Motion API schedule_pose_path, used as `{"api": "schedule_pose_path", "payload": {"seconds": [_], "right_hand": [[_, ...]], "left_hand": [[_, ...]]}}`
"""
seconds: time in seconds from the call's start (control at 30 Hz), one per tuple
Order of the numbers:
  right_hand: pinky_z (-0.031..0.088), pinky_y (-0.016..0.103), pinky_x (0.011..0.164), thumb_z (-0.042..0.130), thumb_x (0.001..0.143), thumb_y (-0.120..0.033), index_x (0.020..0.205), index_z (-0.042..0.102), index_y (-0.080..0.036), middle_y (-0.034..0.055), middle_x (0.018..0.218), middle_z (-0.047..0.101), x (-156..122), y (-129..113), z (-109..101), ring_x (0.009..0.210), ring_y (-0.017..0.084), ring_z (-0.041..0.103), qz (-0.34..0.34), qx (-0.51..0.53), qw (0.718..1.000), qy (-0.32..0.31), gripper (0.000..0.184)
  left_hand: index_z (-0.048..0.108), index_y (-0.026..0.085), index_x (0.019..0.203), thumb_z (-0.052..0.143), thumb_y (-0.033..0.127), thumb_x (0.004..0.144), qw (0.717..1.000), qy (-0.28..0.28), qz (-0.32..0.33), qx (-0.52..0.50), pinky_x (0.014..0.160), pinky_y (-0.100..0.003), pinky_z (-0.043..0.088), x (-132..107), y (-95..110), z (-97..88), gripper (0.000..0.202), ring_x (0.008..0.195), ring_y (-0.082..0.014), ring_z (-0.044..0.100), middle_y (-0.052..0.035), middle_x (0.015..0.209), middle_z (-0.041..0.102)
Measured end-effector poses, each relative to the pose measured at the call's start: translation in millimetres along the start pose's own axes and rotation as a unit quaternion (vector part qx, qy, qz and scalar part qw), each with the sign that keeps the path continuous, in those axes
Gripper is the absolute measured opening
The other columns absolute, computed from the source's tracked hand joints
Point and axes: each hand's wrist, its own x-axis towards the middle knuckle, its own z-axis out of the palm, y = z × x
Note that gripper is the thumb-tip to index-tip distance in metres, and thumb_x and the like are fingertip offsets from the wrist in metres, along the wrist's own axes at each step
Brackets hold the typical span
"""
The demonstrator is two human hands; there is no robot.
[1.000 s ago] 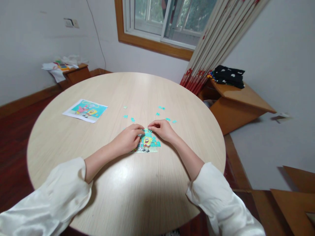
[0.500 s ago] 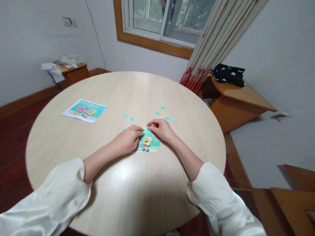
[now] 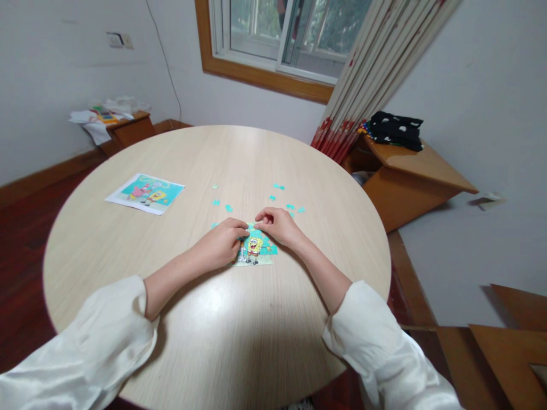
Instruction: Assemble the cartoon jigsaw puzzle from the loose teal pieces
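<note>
Left hand [image 3: 220,245] and right hand [image 3: 280,226] have barely shifted at the flat turquoise-and-yellow cartoon jigsaw [image 3: 255,245].
It lies mid-frame on the round, pale wood-grain desk [image 3: 205,336]. The left's curled fingers cover its left side; the right's thumb and forefinger sit close together at its top edge; whether either grips a piece, I can't tell. Loose turquoise interlocking pieces [image 3: 229,208] above remain apart: none added.

Round pale wooden table [image 3: 209,341]: partly joined puzzle [image 3: 255,248] near middle; loose blue-green pieces [image 3: 229,208] scattered beyond; printed picture sheet [image 3: 147,194] flat, well apart, toward left.
</note>
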Motion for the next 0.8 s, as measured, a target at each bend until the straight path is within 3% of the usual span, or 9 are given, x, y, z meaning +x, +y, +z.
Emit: {"api": "schedule_pose_path", "payload": {"seconds": [0.1, 0.17, 0.27, 0.37, 0.5, 0.67, 0.8], "right_hand": [[0.035, 0.024, 0.056, 0.064, 0.074, -0.031, 0.076, 0.063, -0.016, -0.0045, 0.059, 0.049, 4, 4, -9, 0.055, 0.009, 0.041, -0.008, 0.080, 0.995, 0.057, 0.015], [0.034, 0.024, 0.054, 0.056, 0.080, -0.038, 0.077, 0.061, -0.017, -0.0041, 0.059, 0.046, 8, 10, -23, 0.054, 0.009, 0.039, -0.012, 0.108, 0.982, 0.153, 0.021], [0.032, 0.024, 0.053, 0.056, 0.079, -0.039, 0.076, 0.060, -0.017, -0.0047, 0.055, 0.041, 12, 24, -49, 0.053, 0.010, 0.036, -0.005, 0.076, 0.957, 0.279, 0.022], [0.031, 0.025, 0.054, 0.055, 0.077, -0.032, 0.073, 0.060, -0.016, -0.0064, 0.052, 0.038, 13, 40, -69, 0.051, 0.010, 0.036, 0.023, 0.031, 0.943, 0.331, 0.017], [0.032, 0.025, 0.055, 0.057, 0.076, -0.025, 0.070, 0.063, -0.014, -0.0056, 0.052, 0.044, 12, 51, -77, 0.052, 0.010, 0.040, 0.056, -0.013, 0.955, 0.290, 0.014], [0.040, 0.026, 0.064, 0.065, 0.072, -0.020, 0.080, 0.071, -0.012, 0.0005, 0.068, 0.060, 5, 44, -68, 0.063, 0.011, 0.051, -0.013, -0.060, 0.988, 0.140, 0.012], [0.045, 0.029, 0.076, 0.071, 0.072, -0.019, 0.089, 0.072, -0.013, 0.0065, 0.088, 0.067, 2, 40, -60, 0.077, 0.014, 0.058, -0.049, -0.108, 0.992, 0.048, 0.018]], "left_hand": [[0.071, 0.015, 0.096, 0.042, 0.001, 0.074, 0.999, 0.027, 0.005, -0.018, 0.098, -0.041, 0.047, 0, -3, 1.8, 0.039, 0.108, -0.0237, 0.061, -0.0121, 0.113, 0.068], [0.070, 0.016, 0.093, 0.042, 0.001, 0.073, 0.997, 0.063, 0.001, -0.036, 0.098, -0.041, 0.047, 1, -8, 0.7, 0.038, 0.107, -0.0226, 0.061, -0.0111, 0.112, 0.068], [0.067, 0.017, 0.083, 0.041, 0.001, 0.071, 0.989, 0.132, -0.027, -0.061, 0.094, -0.039, 0.048, 4, -22, -5.1, 0.033, 0.100, -0.0208, 0.063, -0.0086, 0.101, 0.070], [0.064, 0.018, 0.073, 0.041, 0.006, 0.070, 0.974, 0.190, -0.103, -0.074, 0.085, -0.036, 0.049, 7, -40, -11.7, 0.026, 0.086, -0.0203, 0.064, -0.0062, 0.087, 0.069], [0.063, 0.019, 0.066, 0.041, 0.012, 0.067, 0.947, 0.231, -0.206, -0.086, 0.076, -0.034, 0.049, 10, -60, -13.9, 0.023, 0.075, -0.0214, 0.062, -0.0058, 0.078, 0.067], [0.061, 0.019, 0.068, 0.041, 0.014, 0.066, 0.941, 0.258, -0.204, -0.074, 0.077, -0.034, 0.048, 12, -65, -12.0, 0.021, 0.077, -0.0222, 0.061, -0.0065, 0.079, 0.067], [0.061, 0.019, 0.071, 0.041, 0.014, 0.067, 0.940, 0.259, -0.208, -0.076, 0.077, -0.034, 0.048, 13, -64, -11.4, 0.021, 0.077, -0.0218, 0.061, -0.0066, 0.082, 0.067]]}}
